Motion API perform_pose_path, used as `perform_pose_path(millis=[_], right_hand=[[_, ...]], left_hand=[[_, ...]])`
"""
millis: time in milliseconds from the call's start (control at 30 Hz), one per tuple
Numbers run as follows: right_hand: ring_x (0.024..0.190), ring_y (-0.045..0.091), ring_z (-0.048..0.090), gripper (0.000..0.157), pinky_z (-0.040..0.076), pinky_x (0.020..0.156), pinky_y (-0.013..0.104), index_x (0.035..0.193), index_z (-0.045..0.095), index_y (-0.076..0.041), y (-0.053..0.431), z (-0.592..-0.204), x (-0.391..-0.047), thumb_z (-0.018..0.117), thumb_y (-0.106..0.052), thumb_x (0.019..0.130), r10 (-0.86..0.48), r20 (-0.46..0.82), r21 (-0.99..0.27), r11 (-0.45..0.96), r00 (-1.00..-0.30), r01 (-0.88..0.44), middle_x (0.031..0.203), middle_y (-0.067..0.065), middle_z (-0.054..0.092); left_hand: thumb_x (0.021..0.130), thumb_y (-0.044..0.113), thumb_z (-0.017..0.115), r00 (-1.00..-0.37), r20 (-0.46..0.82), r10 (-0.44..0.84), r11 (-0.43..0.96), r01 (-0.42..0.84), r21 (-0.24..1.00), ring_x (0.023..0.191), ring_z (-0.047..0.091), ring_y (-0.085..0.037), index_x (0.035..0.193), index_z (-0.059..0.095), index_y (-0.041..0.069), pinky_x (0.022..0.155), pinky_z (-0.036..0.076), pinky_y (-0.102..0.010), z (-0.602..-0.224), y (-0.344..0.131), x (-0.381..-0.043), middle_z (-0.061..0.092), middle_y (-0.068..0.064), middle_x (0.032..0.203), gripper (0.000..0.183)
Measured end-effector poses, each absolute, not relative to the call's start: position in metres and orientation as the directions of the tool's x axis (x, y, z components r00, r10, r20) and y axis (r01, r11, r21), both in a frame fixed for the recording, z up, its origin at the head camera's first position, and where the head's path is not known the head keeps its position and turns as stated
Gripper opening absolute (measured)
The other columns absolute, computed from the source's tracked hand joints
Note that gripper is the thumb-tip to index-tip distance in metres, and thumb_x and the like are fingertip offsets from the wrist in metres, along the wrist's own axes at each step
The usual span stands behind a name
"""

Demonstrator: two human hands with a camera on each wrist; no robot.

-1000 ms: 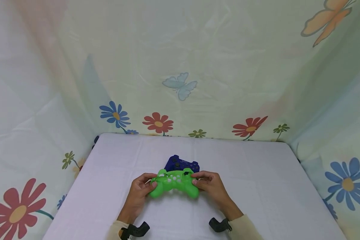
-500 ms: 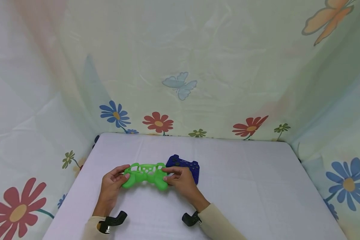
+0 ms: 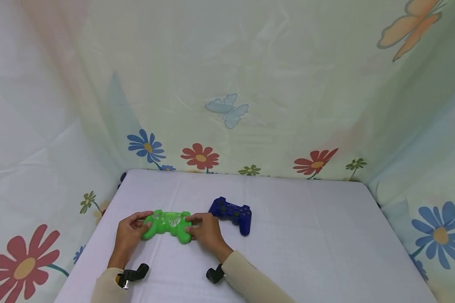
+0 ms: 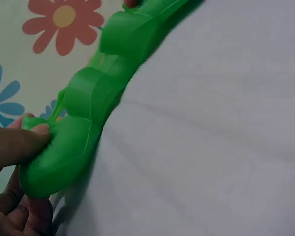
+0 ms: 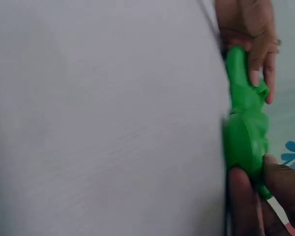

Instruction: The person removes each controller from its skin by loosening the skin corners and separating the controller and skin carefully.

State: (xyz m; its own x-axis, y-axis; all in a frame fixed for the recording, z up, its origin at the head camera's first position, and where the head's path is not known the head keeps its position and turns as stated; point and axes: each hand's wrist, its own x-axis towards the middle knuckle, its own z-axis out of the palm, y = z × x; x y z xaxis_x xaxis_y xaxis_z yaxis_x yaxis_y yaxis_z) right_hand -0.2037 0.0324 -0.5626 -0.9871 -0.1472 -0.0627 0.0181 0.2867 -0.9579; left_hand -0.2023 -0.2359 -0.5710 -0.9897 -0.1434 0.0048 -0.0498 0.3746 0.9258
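A bright green, empty-looking game controller cover (image 3: 161,227) with cut-out openings is held over the left part of the table. My left hand (image 3: 127,237) pinches its left grip between thumb and fingers. At the other end, my right hand (image 3: 208,233) pinches the right grip the same way. In the left wrist view the cover (image 4: 64,162) slants up from my thumb. The right wrist view has both hands on the cover (image 5: 246,137). A dark blue game controller (image 3: 233,212) lies on the table just beyond my right hand, untouched.
White cloth covers the table (image 3: 318,235). Curtains printed with flowers and butterflies (image 3: 227,110) hang behind and at both sides. A small dark object (image 3: 123,176) shows at the table's far left corner. Black camera mounts (image 3: 134,274) sit on both wrists.
Both hands have carried the green cover leftward, from in front of the blue controller to its left. The blue controller has stayed in place and is now uncovered.
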Motion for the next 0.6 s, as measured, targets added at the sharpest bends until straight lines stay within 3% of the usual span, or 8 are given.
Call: perform_pose_path(millis=[133,267,433,533,600], right_hand=[[0.059,0.006,0.069,0.028,0.058,0.055,0.023,0.112,0.083,-0.013,0.033,-0.565,-0.204,0.088,-0.005,0.085,-0.139,-0.012,-0.934,0.356,-0.990,-0.038,0.109,0.006,0.081],[0.054,0.003,0.066,0.026,0.055,0.053,0.022,0.112,0.084,-0.016,0.037,-0.563,-0.203,0.088,-0.013,0.087,-0.131,0.033,-0.894,0.438,-0.991,-0.088,0.108,0.005,0.082],[0.079,0.011,0.075,0.029,0.062,0.073,0.031,0.115,0.084,-0.020,0.051,-0.554,-0.196,0.089,-0.019,0.087,-0.138,0.124,-0.849,0.497,-0.983,-0.177,0.105,0.003,0.083],[0.084,0.013,0.074,0.033,0.061,0.074,0.030,0.119,0.082,-0.025,0.064,-0.547,-0.190,0.089,-0.021,0.087,-0.134,0.163,-0.858,0.469,-0.977,-0.208,0.109,0.005,0.082],[0.073,0.009,0.071,0.035,0.057,0.063,0.024,0.121,0.081,-0.027,0.073,-0.542,-0.188,0.089,-0.022,0.087,-0.131,0.175,-0.878,0.428,-0.976,-0.215,0.111,0.008,0.081]], left_hand=[[0.098,0.009,0.077,-0.990,0.065,-0.129,0.530,-0.013,0.848,0.095,0.062,-0.013,0.130,0.075,0.013,0.077,0.049,-0.022,-0.572,-0.235,-0.201,0.073,-0.014,0.126,0.033],[0.099,0.011,0.076,-0.990,0.081,-0.118,0.583,-0.003,0.813,0.100,0.061,-0.017,0.137,0.070,0.014,0.079,0.049,-0.022,-0.569,-0.234,-0.197,0.069,-0.014,0.131,0.039],[0.097,0.017,0.079,-0.984,0.128,-0.120,0.567,0.038,0.823,0.113,0.060,-0.021,0.144,0.066,0.020,0.089,0.046,-0.025,-0.566,-0.231,-0.192,0.066,-0.009,0.138,0.048],[0.096,0.019,0.081,-0.972,0.208,-0.113,0.553,0.112,0.826,0.119,0.059,-0.022,0.144,0.066,0.020,0.093,0.044,-0.030,-0.560,-0.223,-0.191,0.065,-0.006,0.139,0.050],[0.095,0.018,0.082,-0.962,0.255,-0.097,0.539,0.165,0.826,0.120,0.059,-0.022,0.143,0.066,0.020,0.094,0.045,-0.032,-0.553,-0.216,-0.192,0.066,-0.005,0.138,0.051]])
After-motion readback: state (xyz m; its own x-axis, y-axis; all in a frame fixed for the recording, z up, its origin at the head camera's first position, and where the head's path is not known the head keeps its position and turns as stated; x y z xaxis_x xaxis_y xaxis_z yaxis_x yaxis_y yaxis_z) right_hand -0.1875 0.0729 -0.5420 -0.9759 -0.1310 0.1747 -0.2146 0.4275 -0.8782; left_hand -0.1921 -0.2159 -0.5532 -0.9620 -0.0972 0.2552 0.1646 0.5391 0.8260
